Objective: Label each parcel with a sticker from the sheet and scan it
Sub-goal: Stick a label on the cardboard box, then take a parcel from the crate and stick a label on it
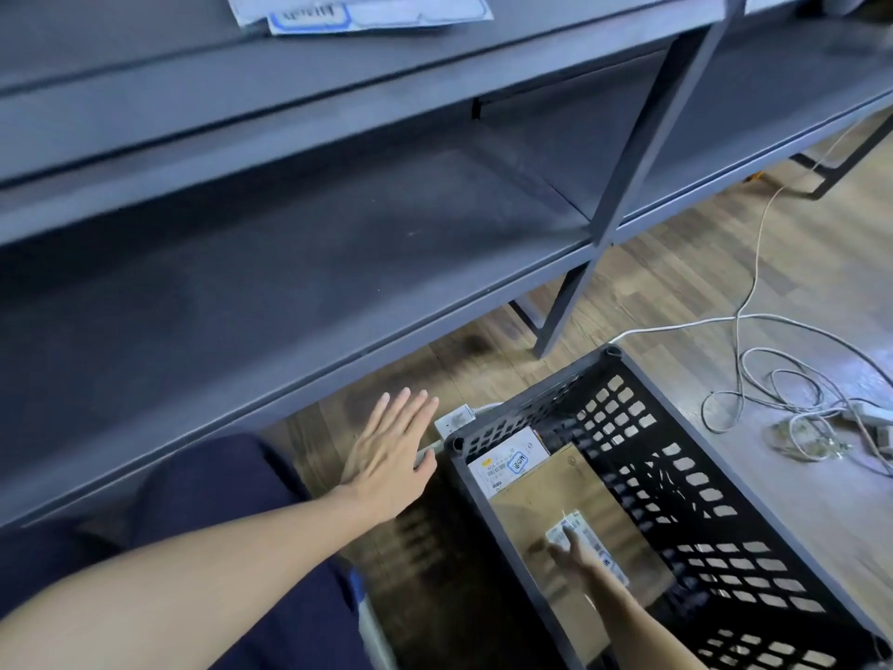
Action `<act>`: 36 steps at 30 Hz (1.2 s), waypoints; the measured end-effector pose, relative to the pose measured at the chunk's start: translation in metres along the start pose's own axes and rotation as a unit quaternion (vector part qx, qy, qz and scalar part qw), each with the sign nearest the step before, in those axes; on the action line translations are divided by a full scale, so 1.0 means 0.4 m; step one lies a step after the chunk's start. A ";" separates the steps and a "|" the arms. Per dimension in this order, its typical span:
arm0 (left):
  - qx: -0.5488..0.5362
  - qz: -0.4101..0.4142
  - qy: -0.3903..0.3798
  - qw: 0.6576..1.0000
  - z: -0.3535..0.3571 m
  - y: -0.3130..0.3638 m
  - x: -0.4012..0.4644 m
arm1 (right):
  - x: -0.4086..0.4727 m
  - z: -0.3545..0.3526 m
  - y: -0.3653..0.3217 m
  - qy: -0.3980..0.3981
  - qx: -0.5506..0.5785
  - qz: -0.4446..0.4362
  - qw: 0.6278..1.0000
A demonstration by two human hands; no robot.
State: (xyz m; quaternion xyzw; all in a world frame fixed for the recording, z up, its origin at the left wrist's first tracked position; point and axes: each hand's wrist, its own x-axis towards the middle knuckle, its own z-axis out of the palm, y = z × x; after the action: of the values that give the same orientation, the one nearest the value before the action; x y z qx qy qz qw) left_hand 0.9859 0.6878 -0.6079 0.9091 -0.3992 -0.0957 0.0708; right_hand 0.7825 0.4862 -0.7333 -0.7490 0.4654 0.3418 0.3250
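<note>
A: Down in the black crate (pixel 642 481) on the floor, our right hand (pixel 575 556) is reaching onto the brown parcel (pixel 575 495), fingers over its white shipping label (pixel 587 544).

B: Grip state?

A: We can't tell; it's blurred, so whether the fingers have curled on an edge or just lie flat isn't clear. Our left hand (pixel 386 456) is spread wide, holding nothing, hovering beside the crate's near corner.

B: How will the parcel handle?

A: We'd judge it a flat cardboard mailer: light, fairly stiff, smooth-faced. Another labelled parcel (pixel 507 459) sits beside it at the far end.

B: Where do we take it?

A: By a long edge, thumb on top, fingers under, not by the label. The sticker sheets (pixel 357 12) lie up on the surface.
</note>
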 end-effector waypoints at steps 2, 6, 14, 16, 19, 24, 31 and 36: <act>-0.004 0.000 -0.006 1.000 -0.016 0.002 0.008 | 0.005 -0.007 -0.027 0.019 0.022 -0.042 0.999; -0.021 0.019 -0.021 0.999 -0.059 0.016 0.023 | -0.018 -0.076 -0.095 0.069 -0.001 -0.042 0.997; -0.005 0.092 0.000 0.996 -0.246 0.056 0.061 | -0.166 -0.311 -0.271 0.179 -0.062 -0.131 0.973; -0.002 0.113 0.024 0.993 -0.318 0.073 0.071 | -0.222 -0.388 -0.312 0.217 -0.080 -0.145 0.962; -0.008 0.146 0.079 0.986 -0.444 0.106 0.074 | -0.331 -0.503 -0.374 0.279 -0.084 -0.156 0.944; -0.005 0.174 0.170 0.970 -0.652 0.132 0.051 | -0.555 -0.660 -0.521 0.387 -0.051 -0.187 0.901; -0.001 0.101 0.314 0.944 -0.919 -0.044 -0.056 | -0.862 -0.710 -0.812 0.486 -0.042 -0.317 0.813; 0.062 -0.029 0.326 0.943 -1.027 -0.253 -0.168 | -1.005 -0.621 -1.040 0.489 -0.108 -0.414 0.760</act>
State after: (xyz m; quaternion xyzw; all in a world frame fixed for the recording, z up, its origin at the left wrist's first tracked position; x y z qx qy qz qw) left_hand 1.1080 0.8268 -0.2217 0.9046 -0.3326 0.2282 0.1378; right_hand 1.0831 0.6253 -0.1976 -0.9642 0.1653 -0.1911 0.0798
